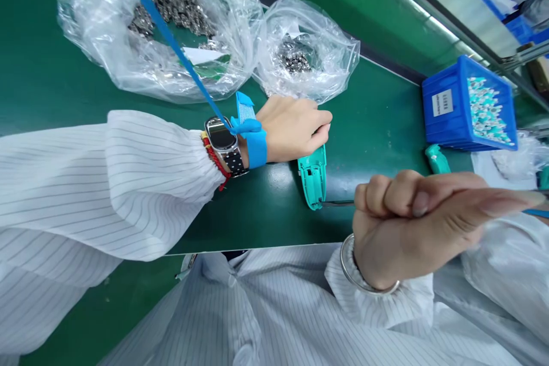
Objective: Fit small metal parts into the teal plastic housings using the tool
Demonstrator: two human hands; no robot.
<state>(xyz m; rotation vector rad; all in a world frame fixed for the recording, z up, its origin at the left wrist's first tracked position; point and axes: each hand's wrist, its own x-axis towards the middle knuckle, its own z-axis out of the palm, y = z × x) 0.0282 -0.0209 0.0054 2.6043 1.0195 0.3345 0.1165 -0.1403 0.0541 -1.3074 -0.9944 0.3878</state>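
My left hand (295,128), with a watch and a blue wrist strap (256,147) on its wrist, is closed at the upper end of a teal plastic shell half (313,177). The shell lies on the green bench with its ribbed inside showing; my fingers cover its top end. My right hand (407,223), wearing a metal bangle, is wrapped in a fist around a tool with a thin dark metal shaft (338,203). The shaft's end meets the lower end of the shell. The fist hides the tool's handle, so its exact kind cannot be made out.
Two open clear plastic bags, a large one (103,28) and a smaller one (330,68), hold small metal parts behind my left hand. A blue bin (446,106) of teal-and-white parts stands at right, near another teal piece (437,159). The blue strap cord (167,34) crosses the view.
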